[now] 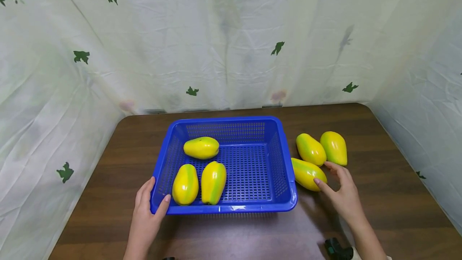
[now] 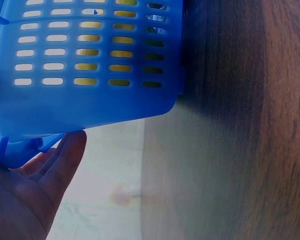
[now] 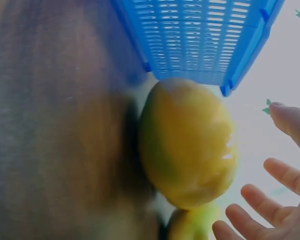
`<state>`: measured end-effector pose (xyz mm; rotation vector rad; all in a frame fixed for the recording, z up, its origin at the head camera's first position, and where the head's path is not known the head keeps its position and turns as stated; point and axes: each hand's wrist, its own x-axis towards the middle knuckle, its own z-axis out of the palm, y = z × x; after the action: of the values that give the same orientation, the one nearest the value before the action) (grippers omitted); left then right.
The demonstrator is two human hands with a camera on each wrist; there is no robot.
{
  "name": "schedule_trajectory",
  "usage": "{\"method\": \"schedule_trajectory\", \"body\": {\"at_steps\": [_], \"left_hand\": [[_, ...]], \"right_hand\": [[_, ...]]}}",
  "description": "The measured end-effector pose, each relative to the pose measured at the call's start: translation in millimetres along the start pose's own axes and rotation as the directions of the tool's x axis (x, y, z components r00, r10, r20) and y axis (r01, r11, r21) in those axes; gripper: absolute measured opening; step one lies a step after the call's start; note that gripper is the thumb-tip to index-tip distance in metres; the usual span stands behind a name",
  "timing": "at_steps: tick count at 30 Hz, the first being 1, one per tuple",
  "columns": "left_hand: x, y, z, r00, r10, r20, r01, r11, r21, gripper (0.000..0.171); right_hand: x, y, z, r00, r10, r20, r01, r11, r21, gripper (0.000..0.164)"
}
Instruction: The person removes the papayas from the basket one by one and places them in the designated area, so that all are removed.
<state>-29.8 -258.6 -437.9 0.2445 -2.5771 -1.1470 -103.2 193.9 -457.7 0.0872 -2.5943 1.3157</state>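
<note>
A blue plastic basket [image 1: 238, 208] with slotted walls stands on the table. My left hand [image 1: 146, 210] grips its near left corner, thumb over the front rim and fingers at the left side; the left wrist view shows those fingers [image 2: 70, 155] under the rim. Three glossy yellow-green papayas lie inside, one farther back [image 1: 201, 148] and two near the front [image 1: 185, 184]. Right of the basket, my right hand [image 1: 343, 193] is spread over the nearest loose papaya [image 1: 308, 174]. In the right wrist view its fingers [image 3: 260, 200] stand apart from that papaya [image 3: 187, 145].
Two more papayas [image 1: 310, 149] [image 1: 333, 147] lie behind the nearest loose one, on the brown wooden table [image 1: 382, 196]. A pale curtain [image 1: 223, 51] with green leaf prints surrounds the table's back and sides. A black device [image 1: 337, 248] sits by my right wrist.
</note>
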Motion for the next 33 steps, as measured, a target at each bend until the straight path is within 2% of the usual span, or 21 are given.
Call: {"method": "schedule_trajectory", "body": {"at_steps": [6, 16, 24, 33], "left_hand": [[-0.4, 1.8, -1.1, 1.000, 0.015, 0.001, -0.015, 1.000, -0.004, 0.062], [0.7, 2.0, -0.3, 1.000, -0.005, 0.021, 0.005, 1.000, 0.010, 0.063], [1.1, 1.2, -0.1, 1.000, -0.013, 0.024, 0.013, 1.000, 0.010, 0.064], [0.7, 0.6, -1.3, 1.000, -0.016, 0.025, 0.015, 1.000, 0.013, 0.064]], "right_hand": [[7, -8, -5, 0.995, -0.084, -0.046, 0.084, 0.996, 0.007, 0.054], [20, -29, -18, 0.989, -0.140, -0.057, 0.140, 0.990, 0.002, 0.055], [32, -50, -25, 0.991, -0.134, -0.027, 0.135, 0.990, 0.036, 0.056], [48, -76, -22, 0.980, -0.199, 0.012, 0.197, 0.975, 0.104, 0.056]]}}
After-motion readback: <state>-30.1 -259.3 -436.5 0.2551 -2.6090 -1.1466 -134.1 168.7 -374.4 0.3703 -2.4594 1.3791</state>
